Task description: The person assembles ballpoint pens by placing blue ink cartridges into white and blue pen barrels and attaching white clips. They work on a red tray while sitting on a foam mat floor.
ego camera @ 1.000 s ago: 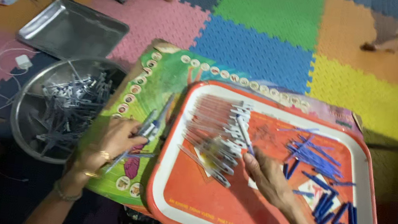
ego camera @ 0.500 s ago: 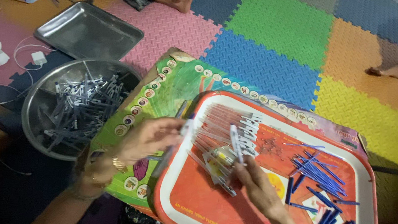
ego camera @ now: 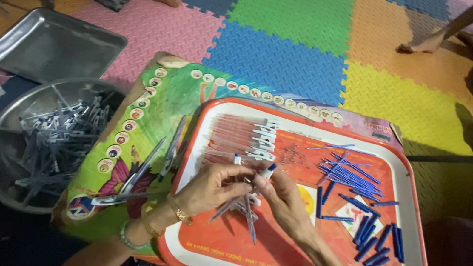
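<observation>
left hand (ego camera: 212, 185): fingers pinched on clear pen barrel (ego camera: 240, 198) with white cap, near the left edge of the red plastic tray (ego camera: 416, 233)
right hand (ego camera: 283, 200): pinching that same barrel's tip
step: fitting pen parts; next needs a blue refill (ego camera: 376, 264), right edge

Tray (ego camera: 422, 234): red-orange with white rim. Right of its centre, dark blue refills (ego camera: 376, 240); at its upper left, clear barrels (ego camera: 236, 133) with white caps (ego camera: 264, 141). Behind it, foam mats (ego camera: 285, 31) were pink, blue, green, yellow, orange.
</observation>
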